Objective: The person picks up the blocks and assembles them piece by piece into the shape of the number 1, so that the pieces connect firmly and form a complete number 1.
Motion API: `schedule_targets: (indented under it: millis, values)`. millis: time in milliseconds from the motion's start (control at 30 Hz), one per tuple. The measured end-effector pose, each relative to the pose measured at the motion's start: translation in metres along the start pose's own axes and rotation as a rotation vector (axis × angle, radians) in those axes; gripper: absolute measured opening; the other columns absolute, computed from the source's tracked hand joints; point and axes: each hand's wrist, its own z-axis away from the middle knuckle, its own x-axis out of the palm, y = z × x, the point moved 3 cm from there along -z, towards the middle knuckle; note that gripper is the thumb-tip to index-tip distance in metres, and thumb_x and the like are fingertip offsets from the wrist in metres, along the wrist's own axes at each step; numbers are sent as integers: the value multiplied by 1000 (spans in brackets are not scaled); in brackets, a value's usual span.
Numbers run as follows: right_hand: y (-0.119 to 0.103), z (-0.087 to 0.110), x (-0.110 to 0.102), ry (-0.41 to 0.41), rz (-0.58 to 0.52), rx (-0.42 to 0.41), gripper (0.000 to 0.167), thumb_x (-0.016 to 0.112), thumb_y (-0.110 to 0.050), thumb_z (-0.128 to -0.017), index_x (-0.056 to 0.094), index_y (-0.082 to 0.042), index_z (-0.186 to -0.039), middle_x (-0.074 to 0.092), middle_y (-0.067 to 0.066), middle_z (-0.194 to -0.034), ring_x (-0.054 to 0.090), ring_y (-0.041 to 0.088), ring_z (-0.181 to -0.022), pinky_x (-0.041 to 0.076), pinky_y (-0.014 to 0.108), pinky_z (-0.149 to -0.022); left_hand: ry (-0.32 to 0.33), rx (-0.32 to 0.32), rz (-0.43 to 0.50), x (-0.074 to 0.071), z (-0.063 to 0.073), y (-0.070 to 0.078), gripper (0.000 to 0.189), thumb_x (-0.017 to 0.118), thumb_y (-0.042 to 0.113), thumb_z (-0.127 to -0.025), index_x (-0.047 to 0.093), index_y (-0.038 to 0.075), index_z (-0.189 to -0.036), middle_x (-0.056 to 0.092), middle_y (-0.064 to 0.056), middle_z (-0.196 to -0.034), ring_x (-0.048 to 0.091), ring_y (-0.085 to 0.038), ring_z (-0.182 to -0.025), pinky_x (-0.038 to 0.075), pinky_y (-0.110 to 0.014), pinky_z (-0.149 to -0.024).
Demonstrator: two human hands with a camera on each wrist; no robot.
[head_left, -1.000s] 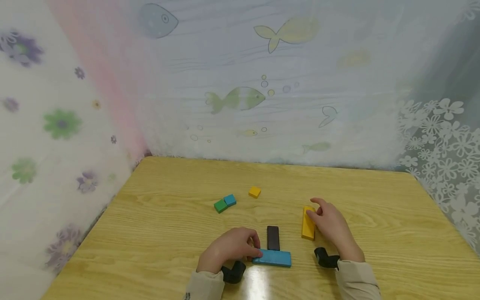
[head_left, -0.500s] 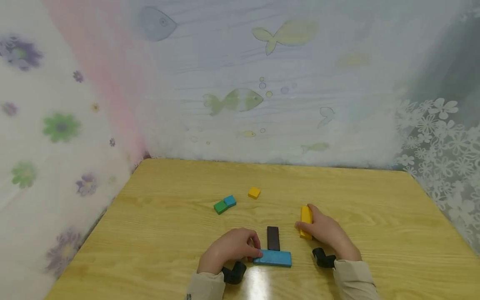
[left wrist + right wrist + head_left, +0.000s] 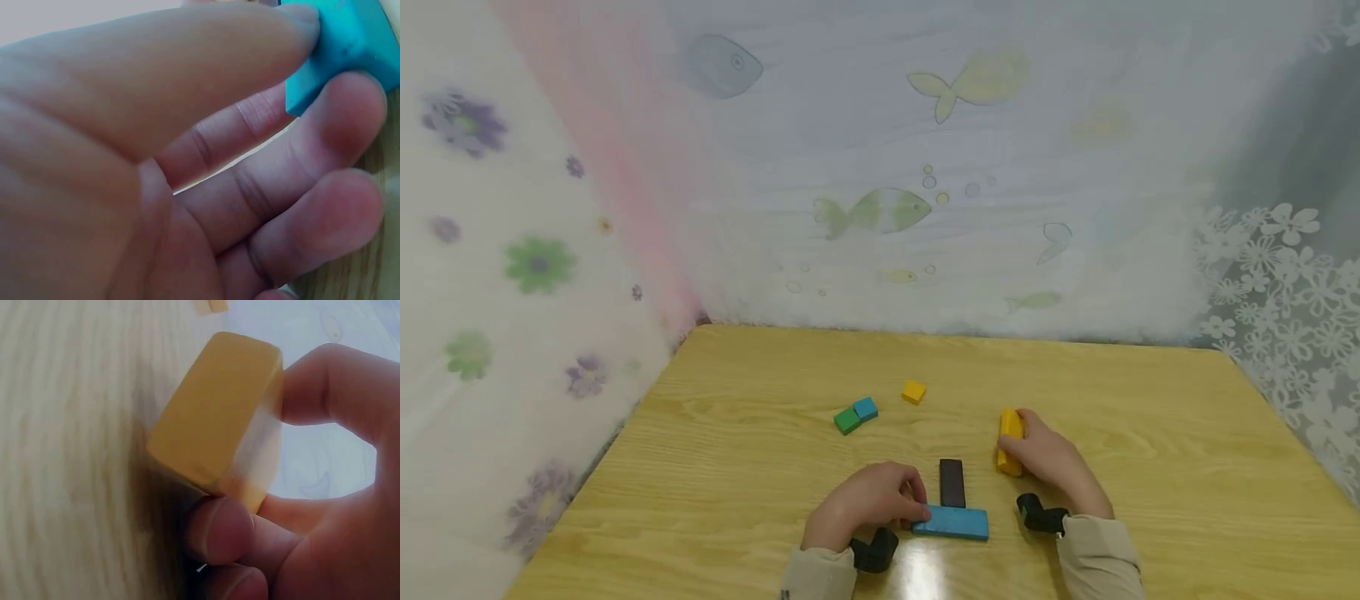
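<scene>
At its left end, a long blue block (image 3: 961, 523) is pinched by my left hand (image 3: 867, 502), thumb on top and fingertips at the end, as the left wrist view shows on the blue block (image 3: 344, 50). A dark brown or black block (image 3: 952, 483) lies flat beyond it, its near end against or very close to the blue block's long side. To the right, my right hand (image 3: 1051, 457) grips a long yellow block (image 3: 1007, 460) between thumb and fingers. The right wrist view has that yellow block (image 3: 212, 409) tilted close over the tabletop.
Further back on the wooden table (image 3: 737, 467) lie a small green block (image 3: 847, 421) and a small blue block (image 3: 866, 408), touching. A small yellow block (image 3: 913, 392) sits right of them. Patterned curtains (image 3: 850, 292) hang behind the table's far edge.
My right hand has closed its thumb and fingers around the long yellow block, which has tipped and shifted slightly left. The left hand stays on the blue block; the head view has shifted a little.
</scene>
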Motion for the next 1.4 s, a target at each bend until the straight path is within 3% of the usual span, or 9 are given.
schedule_targets:
  millis: [200,300,433,533,700,900,1133,1400]
  values:
    - [0,-9,1,-2,-43,6,69,47,-37,-85,22,-4,-140,43,20,-128,50,24,-92,39,41,-79,1,7,-9,0,-1,-1,12,67,27,-79,60,17,-81,57,4,-65,53,-12,-56,41,-26,-54]
    - [-1,-14,0,-12,-105,11,69,47,-38,-85,20,-5,-141,53,16,-111,50,22,-86,37,38,-77,0,7,1,-1,-1,0,11,67,26,-79,60,17,-81,58,3,-65,53,-12,-56,41,-26,-53]
    - [0,-18,-1,-25,-155,6,70,48,-37,-86,17,-4,-141,53,7,-70,49,19,-69,33,36,-74,-11,1,6,0,-1,1,11,67,25,-79,60,17,-81,58,3,-65,53,-12,-56,42,-27,-54]
    - [1,-18,-3,-20,-151,-5,71,48,-38,-87,17,-3,-141,52,4,-63,49,18,-68,33,37,-76,-6,7,-13,-1,-1,3,11,68,26,-79,60,17,-81,57,4,-66,53,-12,-56,41,-27,-55]
    - [-1,-18,-2,-23,-123,-8,72,49,-40,-87,18,-3,-140,54,4,-70,51,18,-70,37,36,-74,-1,5,-18,-3,-1,4,11,68,25,-79,61,17,-81,57,3,-65,52,-12,-56,40,-27,-55]
    - [-4,-19,2,-12,-69,8,71,51,-40,-86,22,-2,-139,57,7,-89,52,16,-69,40,33,-69,-7,9,0,-3,2,4,11,67,25,-79,60,17,-81,58,3,-65,53,-13,-55,41,-27,-53]
    - [-10,-20,7,18,7,-33,71,52,-39,-84,25,-1,-138,54,10,-103,50,19,-75,41,36,-67,-6,4,-24,-3,1,3,11,68,26,-79,61,17,-80,57,4,-65,53,-12,-55,40,-27,-54]
    - [-14,-19,10,36,73,-27,73,54,-41,-83,25,-3,-138,55,12,-103,51,21,-75,41,36,-66,-13,-8,-16,-2,-1,1,12,68,27,-79,60,17,-80,57,4,-65,53,-13,-55,41,-27,-53]
